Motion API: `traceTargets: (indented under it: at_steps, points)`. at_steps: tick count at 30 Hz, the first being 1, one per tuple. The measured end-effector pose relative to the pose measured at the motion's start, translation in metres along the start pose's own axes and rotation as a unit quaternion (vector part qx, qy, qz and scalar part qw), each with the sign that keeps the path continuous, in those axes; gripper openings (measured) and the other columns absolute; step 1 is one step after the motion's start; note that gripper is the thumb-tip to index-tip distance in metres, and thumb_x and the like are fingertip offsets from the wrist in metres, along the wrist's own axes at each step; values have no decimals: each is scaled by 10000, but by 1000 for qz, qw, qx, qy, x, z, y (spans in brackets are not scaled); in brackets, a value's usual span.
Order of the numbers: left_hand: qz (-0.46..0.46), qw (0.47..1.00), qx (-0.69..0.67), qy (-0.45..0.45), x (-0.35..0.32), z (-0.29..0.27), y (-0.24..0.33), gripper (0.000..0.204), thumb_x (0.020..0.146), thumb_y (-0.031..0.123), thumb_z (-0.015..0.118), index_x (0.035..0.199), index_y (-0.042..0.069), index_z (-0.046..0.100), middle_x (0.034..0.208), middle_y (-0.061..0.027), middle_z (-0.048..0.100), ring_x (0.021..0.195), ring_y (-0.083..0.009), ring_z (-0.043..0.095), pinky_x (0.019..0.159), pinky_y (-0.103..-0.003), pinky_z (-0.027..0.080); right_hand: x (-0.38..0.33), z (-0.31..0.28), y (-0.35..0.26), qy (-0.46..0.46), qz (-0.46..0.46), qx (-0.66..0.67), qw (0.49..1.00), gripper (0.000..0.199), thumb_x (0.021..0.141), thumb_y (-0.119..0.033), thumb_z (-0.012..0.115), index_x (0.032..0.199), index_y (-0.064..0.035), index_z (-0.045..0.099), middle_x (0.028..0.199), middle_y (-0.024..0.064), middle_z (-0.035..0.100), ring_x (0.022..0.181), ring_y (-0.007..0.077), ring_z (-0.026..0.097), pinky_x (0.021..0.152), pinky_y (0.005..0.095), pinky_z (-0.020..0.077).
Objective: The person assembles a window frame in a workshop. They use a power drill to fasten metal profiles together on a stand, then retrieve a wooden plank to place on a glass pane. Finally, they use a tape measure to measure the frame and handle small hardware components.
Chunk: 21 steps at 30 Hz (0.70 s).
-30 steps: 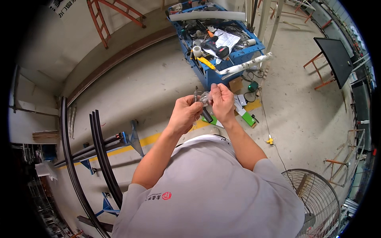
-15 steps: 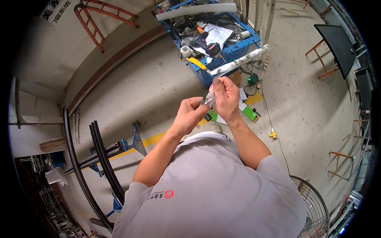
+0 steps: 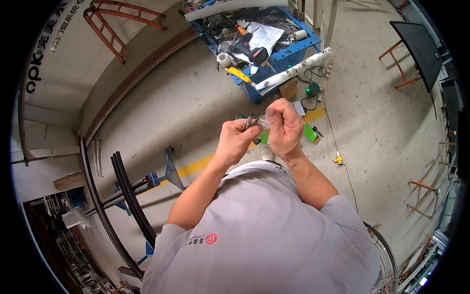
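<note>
Grey shirt fabric fills the lower middle of the view, with both bare forearms rising from it toward the centre. Just above, the left hand is curled, its fingertips pinching a few thin metal pieces, perhaps screws, that stick up between thumb and forefinger; exactly what they are is too small to tell. Right beside it and touching at the fingertips, the right hand is closed into a fist around a small clear plastic bag, whose crumpled end shows between the two hands. Both hands are held up in the air at chest height, above the concrete floor. Under them on the floor lie a yellow painted line and a flat green object. To the left, long dark curved rails rest on a blue metal stand. Farther off, past the hands, a small cardboard box and a round green device with black cable sit beside a white tube leaning along a blue worktop. On that worktop are a cordless drill, a sheet of paper, a roll of tape and a yellow tool. At the far left stands a red metal frame, and at the far right a dark panel on orange legs.
</note>
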<state>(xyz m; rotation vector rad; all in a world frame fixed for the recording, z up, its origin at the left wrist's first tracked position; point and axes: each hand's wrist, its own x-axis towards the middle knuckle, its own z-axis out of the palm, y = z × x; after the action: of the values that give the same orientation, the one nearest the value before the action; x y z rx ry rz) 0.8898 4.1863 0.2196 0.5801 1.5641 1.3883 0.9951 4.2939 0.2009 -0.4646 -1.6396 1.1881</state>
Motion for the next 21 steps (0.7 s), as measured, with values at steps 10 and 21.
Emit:
traceTargets:
  at_steps: [10, 21]
  points:
    - [29, 998, 37, 35, -2, 2, 4, 122, 899, 98, 694, 905, -19, 730, 718, 56, 590, 668, -29, 461, 565, -228, 403, 8, -4, -21, -68, 118, -50, 989, 248, 958, -175, 669, 789, -21, 572, 718, 38, 545, 625, 95, 505, 566, 291, 433]
    - [102, 985, 133, 30, -10, 0, 1, 316, 1025, 217, 513, 797, 9, 576, 653, 32, 501, 591, -44, 406, 507, -235, 361, 24, -3, -18, -172, 306, 70, 934, 246, 973, -177, 617, 829, 22, 631, 717, 24, 648, 661, 56, 540, 579, 271, 445]
